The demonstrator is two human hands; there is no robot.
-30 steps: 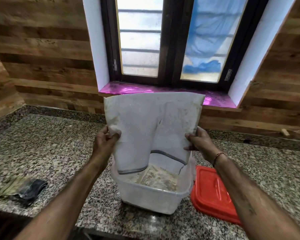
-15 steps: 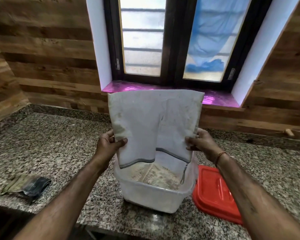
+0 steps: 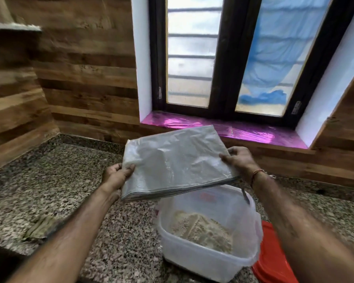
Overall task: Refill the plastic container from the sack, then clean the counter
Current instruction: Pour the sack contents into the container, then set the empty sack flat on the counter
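The sack (image 3: 176, 162) is held flat and slightly tilted in the air, above and to the left of the tub (image 3: 208, 254), apart from its rim. It is judged to be empty or nearly so: it lies limp and thin, without bulge, and should weigh very little. The woven plastic is soft and foldable, somewhat slick, and not fragile; it is best taken at the side edges or at the hemmed mouth, where the doubled cloth gives purchase. It is seen as pale grey-white, creased, with a darker stitched hem along its near edge.

The left edge is pinched by the left hand (image 3: 116, 176), thumb on top and fingers beneath; the far right corner is gripped likewise by the right hand (image 3: 239, 158). Both hands are closed upon the sack.

The tub is translucent white and stands on the counter (image 3: 70, 180), holding a heap of pale, coarse grain or meal; it is judged about a third full. A red lid (image 3: 272, 268) lies just beside it on the right, partly hidden. A crumpled cloth (image 3: 39, 229) is seen on the speckled counter well to the left. The wiping is judged not yet done.
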